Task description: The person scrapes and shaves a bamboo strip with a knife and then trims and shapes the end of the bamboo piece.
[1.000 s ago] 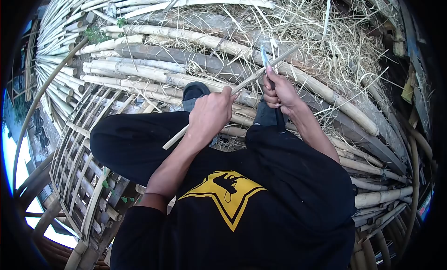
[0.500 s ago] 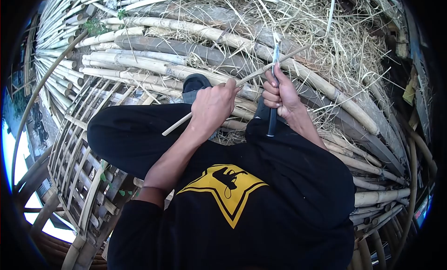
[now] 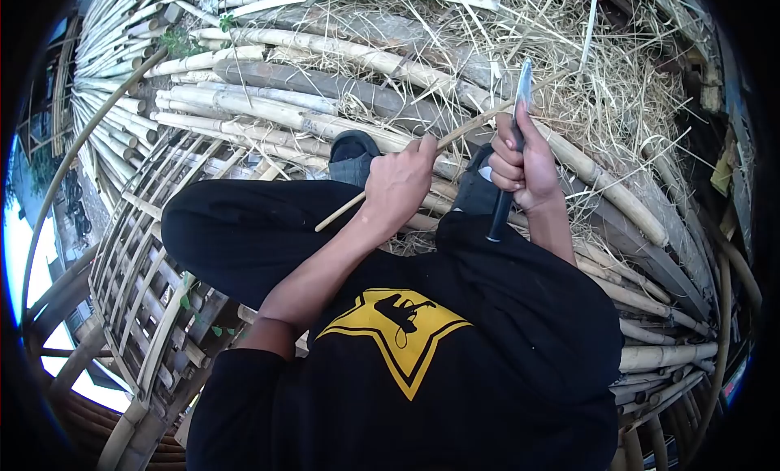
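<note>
Gripping a slender bamboo strip [image 3: 473, 130] in a closed fist, the left hand [image 3: 398, 183] holds it slantwise above the lap, the near end poking out toward the left thigh and the far end reaching right. Wrapped around the handle of a knife [image 3: 502, 209], the right hand [image 3: 526, 158] points the blade [image 3: 524, 83] away from the body, the thumb lying along its base. The hands are apart, joined only by the strip, which crosses close to that thumb; whether the edge bites into it, I cannot tell.

As for progress, the strip is already narrow and parted from any pole, so the splitting looks done on this piece. It is not yet laid down, and how much of its surface is smooth is too small to judge. Pale, curly shavings [image 3: 605, 118] heaped on the far right suggest plenty of trimming is done. Whole bamboo poles [image 3: 349, 54] lie beneath and beyond the feet, uncut lengthwise as far as shows.
</note>
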A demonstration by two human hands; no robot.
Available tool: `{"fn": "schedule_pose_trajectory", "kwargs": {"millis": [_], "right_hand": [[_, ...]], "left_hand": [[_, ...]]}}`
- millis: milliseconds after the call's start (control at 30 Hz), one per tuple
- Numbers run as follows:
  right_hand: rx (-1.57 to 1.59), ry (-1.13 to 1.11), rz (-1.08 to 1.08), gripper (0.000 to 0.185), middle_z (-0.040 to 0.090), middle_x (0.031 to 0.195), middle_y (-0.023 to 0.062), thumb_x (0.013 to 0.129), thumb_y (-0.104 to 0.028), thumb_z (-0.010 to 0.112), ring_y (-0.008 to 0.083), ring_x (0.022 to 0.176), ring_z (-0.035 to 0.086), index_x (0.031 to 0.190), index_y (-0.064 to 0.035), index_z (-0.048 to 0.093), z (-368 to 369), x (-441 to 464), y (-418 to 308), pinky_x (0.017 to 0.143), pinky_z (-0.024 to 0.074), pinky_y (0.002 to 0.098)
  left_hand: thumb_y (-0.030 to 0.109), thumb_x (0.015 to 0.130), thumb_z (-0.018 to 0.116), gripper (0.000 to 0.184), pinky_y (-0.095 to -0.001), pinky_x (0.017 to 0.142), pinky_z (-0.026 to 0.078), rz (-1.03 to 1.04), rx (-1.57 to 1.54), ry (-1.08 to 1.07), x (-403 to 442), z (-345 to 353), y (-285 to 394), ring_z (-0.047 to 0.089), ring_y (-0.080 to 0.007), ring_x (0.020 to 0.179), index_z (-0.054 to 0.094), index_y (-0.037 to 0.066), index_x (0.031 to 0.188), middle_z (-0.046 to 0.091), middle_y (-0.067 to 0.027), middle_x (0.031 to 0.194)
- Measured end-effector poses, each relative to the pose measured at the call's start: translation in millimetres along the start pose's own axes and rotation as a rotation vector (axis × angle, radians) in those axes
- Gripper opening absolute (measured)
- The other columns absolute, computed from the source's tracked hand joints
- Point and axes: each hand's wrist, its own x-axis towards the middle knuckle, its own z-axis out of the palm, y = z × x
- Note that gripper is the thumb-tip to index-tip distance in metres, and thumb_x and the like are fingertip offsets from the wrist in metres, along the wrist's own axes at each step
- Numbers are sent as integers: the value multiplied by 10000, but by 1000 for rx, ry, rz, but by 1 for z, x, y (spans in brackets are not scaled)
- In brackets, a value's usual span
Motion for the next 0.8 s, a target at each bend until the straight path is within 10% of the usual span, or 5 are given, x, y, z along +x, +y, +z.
{"fn": "schedule_pose_trajectory", "kwargs": {"millis": [133, 200, 467, 800], "right_hand": [[-552, 283, -401, 386, 275, 491, -80, 1021, -371, 458, 29, 376, 227, 755, -91, 475, -15, -10, -11, 364, 190, 212], [-1310, 679, -592, 277, 391, 494, -38, 942, -281, 622, 46, 420, 328, 848, -25, 573, -20, -1, -16, 419, 255, 259], [-1444, 536, -798, 378, 670, 794, 72, 854, -148, 690, 132, 517, 497, 1214, -47, 630, 0, 21, 14, 500, 394, 294], [-1602, 330, -935, 405, 649, 840, 102, 832, -59, 675, 208, 674, 644, 1234, -52, 626, -13, 29, 27, 602, 497, 311]], "left_hand": [[223, 960, 531, 239, -512, 523, 427, -84, -189, -29, 7, -21, -2, 579, -431, 593, 492, 20, 840, 579, -204, 620], [221, 959, 537, 253, -512, 523, 419, -93, -225, -36, 6, -24, 0, 574, -432, 591, 493, 12, 823, 562, -211, 596], [218, 954, 554, 277, -514, 510, 407, -111, -286, -12, 2, -21, -1, 560, -440, 571, 499, -2, 796, 537, -231, 563], [227, 959, 540, 285, -519, 530, 452, -145, -185, -54, -2, -24, -1, 587, -444, 588, 515, -10, 804, 561, -242, 577]]}}
